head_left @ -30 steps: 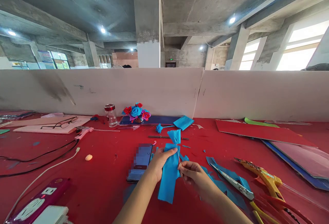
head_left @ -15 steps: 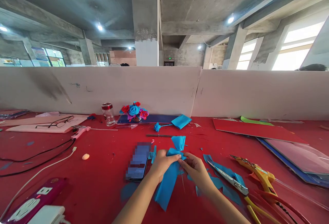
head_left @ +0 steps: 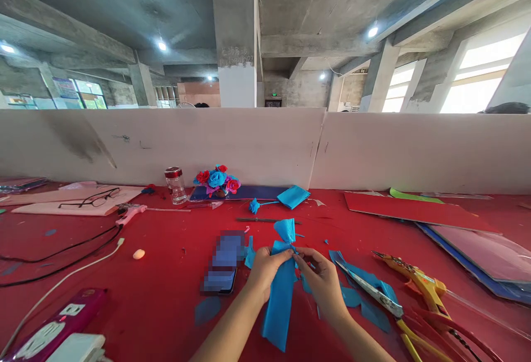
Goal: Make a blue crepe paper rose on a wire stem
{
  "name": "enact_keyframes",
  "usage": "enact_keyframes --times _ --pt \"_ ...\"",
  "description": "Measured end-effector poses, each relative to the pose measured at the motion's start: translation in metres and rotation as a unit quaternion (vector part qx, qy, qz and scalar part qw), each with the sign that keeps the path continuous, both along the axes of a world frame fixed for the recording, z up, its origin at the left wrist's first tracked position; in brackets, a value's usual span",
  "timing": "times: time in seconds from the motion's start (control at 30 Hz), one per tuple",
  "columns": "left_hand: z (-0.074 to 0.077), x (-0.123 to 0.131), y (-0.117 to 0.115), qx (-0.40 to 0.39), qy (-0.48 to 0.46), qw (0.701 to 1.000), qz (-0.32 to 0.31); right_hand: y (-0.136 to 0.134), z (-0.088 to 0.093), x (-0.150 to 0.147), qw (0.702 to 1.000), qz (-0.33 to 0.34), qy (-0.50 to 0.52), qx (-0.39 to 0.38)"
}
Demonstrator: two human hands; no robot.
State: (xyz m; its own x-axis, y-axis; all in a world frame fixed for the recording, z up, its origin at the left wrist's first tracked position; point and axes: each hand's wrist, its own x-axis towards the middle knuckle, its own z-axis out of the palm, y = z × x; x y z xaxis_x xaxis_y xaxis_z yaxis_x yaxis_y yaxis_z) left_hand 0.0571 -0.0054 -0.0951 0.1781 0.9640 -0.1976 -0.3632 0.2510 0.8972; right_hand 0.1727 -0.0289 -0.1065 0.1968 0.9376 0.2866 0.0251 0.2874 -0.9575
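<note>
A long strip of blue crepe paper (head_left: 279, 306) hangs down between my hands, its gathered upper end fanned out above my fingertips. My left hand (head_left: 266, 269) is closed on it, thumb lying across the front. From the other side, the pinched thumb and fingers of my right hand (head_left: 319, 273) meet the paper at its narrow gathered neck. Whatever fine piece may sit between those right fingertips is too small to make out. Blue paper scraps (head_left: 375, 316) lie beside my right hand, partly under the scissors (head_left: 373, 293).
A phone (head_left: 222, 265) lies left of my hands. At right are a yellow glue gun (head_left: 427, 284) and coloured sheets (head_left: 477, 251). Further back stand a paper flower arrangement (head_left: 218, 179) and a jar (head_left: 175, 187). A power strip (head_left: 62, 320) sits front left.
The blue strip has swung to hang more upright, its lower end shifting right. Both hands have moved slightly right with it. The thin thread below the fingers no longer shows.
</note>
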Motion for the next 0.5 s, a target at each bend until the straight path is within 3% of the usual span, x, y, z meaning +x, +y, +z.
enact_keyframes --times 0.33,0.5 --pt "0.0034 -0.0007 0.0023 -0.044 0.0 0.999 0.005 0.0022 -0.0069 0.0016 0.997 0.042 -0.06 0.032" --pt "0.0057 -0.0014 0.0007 -0.04 0.03 0.999 0.003 0.0039 -0.0092 0.0051 0.994 0.018 -0.099 0.032"
